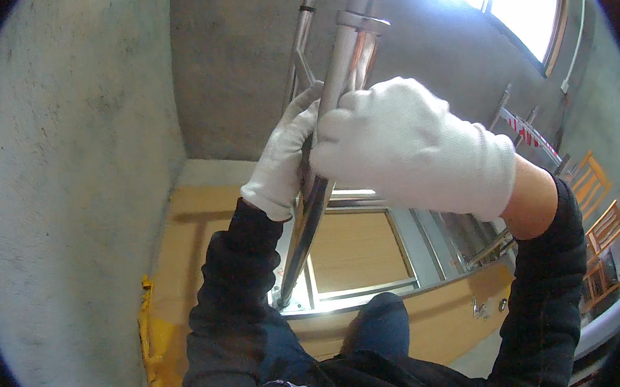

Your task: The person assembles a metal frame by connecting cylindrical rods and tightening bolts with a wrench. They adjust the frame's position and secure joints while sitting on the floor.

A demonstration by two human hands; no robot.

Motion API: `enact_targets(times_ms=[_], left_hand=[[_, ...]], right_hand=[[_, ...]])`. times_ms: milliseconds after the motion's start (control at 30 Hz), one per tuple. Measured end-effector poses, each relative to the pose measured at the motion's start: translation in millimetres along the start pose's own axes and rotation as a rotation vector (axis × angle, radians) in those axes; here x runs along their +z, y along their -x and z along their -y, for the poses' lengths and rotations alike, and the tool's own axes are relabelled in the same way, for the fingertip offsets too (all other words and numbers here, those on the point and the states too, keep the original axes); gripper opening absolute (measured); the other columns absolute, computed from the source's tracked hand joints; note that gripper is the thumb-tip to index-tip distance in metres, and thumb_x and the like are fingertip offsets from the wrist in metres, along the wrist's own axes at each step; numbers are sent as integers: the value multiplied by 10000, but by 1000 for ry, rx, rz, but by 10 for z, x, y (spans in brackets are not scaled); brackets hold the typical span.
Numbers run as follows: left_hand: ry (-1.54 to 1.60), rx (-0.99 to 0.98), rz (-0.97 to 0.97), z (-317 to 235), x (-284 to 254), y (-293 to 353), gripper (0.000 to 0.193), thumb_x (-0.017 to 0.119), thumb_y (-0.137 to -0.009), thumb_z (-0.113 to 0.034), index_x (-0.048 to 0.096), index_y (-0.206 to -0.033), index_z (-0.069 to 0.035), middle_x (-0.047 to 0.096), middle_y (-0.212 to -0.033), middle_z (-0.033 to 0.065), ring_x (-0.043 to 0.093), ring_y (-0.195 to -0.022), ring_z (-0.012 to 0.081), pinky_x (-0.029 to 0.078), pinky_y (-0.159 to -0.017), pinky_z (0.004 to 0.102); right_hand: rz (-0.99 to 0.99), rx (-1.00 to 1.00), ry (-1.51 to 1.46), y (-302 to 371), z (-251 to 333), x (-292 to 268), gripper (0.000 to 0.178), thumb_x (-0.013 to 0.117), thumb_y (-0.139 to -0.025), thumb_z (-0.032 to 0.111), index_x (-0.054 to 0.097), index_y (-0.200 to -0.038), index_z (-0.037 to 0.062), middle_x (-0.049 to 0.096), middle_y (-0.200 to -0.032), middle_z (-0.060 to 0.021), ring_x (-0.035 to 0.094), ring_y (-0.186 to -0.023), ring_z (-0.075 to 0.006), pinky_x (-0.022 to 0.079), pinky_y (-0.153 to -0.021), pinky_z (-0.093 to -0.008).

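A shiny metal tube (345, 56) with a collar near its top rises at a slant in front of me. My right hand (402, 140), in a white knitted glove, is closed round it below the collar. Behind the tube, my left hand (283, 151), gloved the same way, is closed against the metalwork, its fingertips partly hidden by the tube. A thinner metal tube (303, 26) with a dark ring near its tip stands just beyond my left hand. Lower down, the dark lower part of the metalwork (297, 258) reaches toward a metal frame (368, 290) by my knees.
Tan sheeting (441, 315) covers the floor, with small metal parts (478, 308) lying on it at right. A yellow wrapping (153, 343) is by the left wall. Wooden chairs (603, 229) and red-and-white striped tape (528, 134) are at right, below a bright window (527, 5).
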State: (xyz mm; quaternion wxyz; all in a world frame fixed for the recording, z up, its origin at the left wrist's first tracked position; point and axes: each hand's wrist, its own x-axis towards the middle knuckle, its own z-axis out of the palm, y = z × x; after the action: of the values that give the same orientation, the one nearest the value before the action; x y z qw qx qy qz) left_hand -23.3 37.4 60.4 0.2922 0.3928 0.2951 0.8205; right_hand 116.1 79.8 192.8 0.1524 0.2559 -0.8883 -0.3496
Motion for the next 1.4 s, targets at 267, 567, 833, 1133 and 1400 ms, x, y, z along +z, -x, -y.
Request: enact_targets(times_ms=[267, 567, 833, 1133, 1400], left_hand=[[-18, 77, 143, 189, -252, 58, 646, 396, -955, -584, 371, -1379, -96, 605, -1030, 95, 624, -845, 180, 550, -715, 337], [-91, 123, 157, 205, -245, 33, 716, 585, -856, -596, 363, -1318, -96, 589, -961, 93, 621, -802, 169, 541, -717, 316], [-23, 104, 167, 202, -240, 41, 737, 695, -823, -478, 340, -1333, -82, 581, -971, 85, 605, -810, 156, 528, -736, 298], [45, 141, 145, 214, -167, 60, 653, 658, -866, -425, 370, -1329, -67, 575, -996, 64, 587, -870, 146, 498, -786, 289], [-100, 108, -67, 59, -41, 247, 523, 623, -913, -283, 406, -1329, -50, 579, -1007, 49, 568, -887, 132, 483, -814, 293]], right_hand=[[-327, 607, -759, 367, 186, 288, 154, 653, -854, 148, 597, -963, 56, 620, -751, -139, 622, -646, -293, 492, -595, -354], [-679, 846, -982, 381, 843, 1014, 100, 619, -887, 67, 616, -958, -2, 607, -742, -131, 581, -627, -199, 478, -614, -299], [-967, 842, -996, 236, 916, 1203, 101, 616, -869, 19, 607, -960, -23, 611, -735, -123, 559, -602, -161, 459, -578, -280], [-888, 806, -744, 181, 857, 1182, 121, 667, -829, 26, 612, -932, -7, 618, -730, -133, 584, -583, -224, 472, -563, -301], [-987, 1034, -1347, 266, 906, 1090, 120, 534, -954, 98, 598, -1004, 9, 577, -685, -45, 502, -546, -97, 400, -502, -234]])
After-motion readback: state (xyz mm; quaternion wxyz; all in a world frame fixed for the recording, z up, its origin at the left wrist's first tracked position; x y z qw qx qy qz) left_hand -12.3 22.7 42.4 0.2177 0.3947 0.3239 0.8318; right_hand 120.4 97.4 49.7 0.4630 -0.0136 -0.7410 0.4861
